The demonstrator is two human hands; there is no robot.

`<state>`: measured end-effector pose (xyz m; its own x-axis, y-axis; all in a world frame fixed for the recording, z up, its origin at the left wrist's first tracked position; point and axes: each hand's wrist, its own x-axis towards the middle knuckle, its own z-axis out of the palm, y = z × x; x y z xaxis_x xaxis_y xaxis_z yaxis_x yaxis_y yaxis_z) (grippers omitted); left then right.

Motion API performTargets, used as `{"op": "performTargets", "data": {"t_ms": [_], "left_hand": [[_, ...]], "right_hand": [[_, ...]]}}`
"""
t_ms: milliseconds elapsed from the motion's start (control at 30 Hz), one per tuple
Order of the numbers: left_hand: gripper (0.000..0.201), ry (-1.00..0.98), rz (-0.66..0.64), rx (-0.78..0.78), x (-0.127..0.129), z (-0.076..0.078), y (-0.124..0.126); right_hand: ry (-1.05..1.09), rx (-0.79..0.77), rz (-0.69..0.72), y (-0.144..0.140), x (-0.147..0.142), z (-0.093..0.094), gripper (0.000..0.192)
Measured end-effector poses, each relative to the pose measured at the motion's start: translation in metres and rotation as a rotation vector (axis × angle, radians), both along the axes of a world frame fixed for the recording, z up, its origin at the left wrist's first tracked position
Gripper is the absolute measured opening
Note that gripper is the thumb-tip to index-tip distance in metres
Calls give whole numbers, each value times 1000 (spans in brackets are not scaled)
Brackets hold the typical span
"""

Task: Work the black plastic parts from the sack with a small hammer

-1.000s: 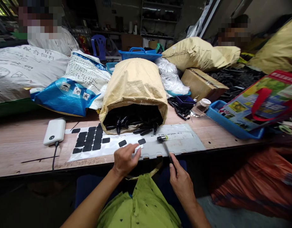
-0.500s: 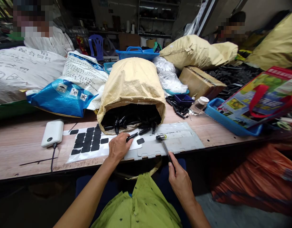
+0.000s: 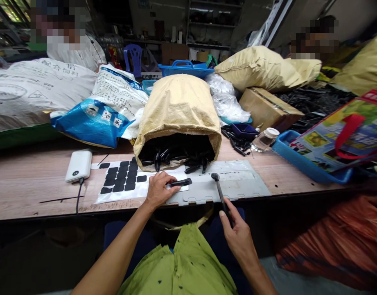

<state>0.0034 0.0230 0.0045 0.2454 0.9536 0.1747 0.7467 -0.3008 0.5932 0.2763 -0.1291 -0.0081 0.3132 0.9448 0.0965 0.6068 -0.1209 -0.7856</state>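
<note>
The left hand [image 3: 157,189] lay palm down, fingers pinched forward, forearm outstretched. The right hand [image 3: 237,235] was curled shut, thumb up.

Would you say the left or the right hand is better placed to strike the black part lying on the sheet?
Probably the right hand: it grips the hammer, whose head hovers beside the black part. The left hand pins that part down.

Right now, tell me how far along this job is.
Done: several gaps show in the sheet of black pads, so some pads look used. In hand: the left hand holds a black part flat on the grey plate, while the right hand grips a small hammer. Left: most pads remain, and the open sack is full of black parts.
</note>
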Motion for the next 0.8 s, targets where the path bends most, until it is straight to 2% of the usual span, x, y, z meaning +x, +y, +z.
{"op": "performTargets", "data": {"t_ms": [100,200,433,633,800], "left_hand": [[19,-8,-22,-8,0,-1,0],[17,-12,-37,0,-2,-3,0],[18,-14,-38,1,-3,-6,0],[11,-7,-41,-25,-4,-2,-1],[13,-22,-44,-25,-3,-3,0]], "right_hand": [[68,10,56,-2,-15,11,60],[113,-47,149,-2,-34,21,59],[93,-37,314,5,-68,32,53],[41,3,453,8,-78,32,51],[50,-12,418,8,-74,30,50]]}}
